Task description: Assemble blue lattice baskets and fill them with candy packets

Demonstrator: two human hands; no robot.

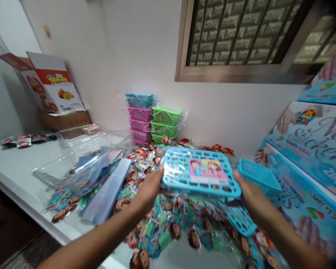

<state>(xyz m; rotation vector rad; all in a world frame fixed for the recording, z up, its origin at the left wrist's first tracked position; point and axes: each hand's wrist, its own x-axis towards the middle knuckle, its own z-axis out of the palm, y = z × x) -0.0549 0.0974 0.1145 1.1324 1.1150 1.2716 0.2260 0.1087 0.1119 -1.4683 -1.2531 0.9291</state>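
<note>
In the head view, the person's left hand (151, 188) and right hand (248, 191) grasp opposite ends of a blue perforated container (182, 173), round-cornered and film-wrapped, forearms (109, 231) angled inward. Beneath the grip spread glossy packets (154, 243); leftward, more show through a clear plastic tray (52, 177); beyond stand stacked mesh baskets (140, 125).

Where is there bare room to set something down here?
Bare white tabletop shows at the left, between the small packets and the clear tray. A smaller bare patch shows at bottom centre, among figure packets. It is crowded below the blue perforated case held by the left hand and right hand, and at right around the blue tub and stacked boxes.
</note>
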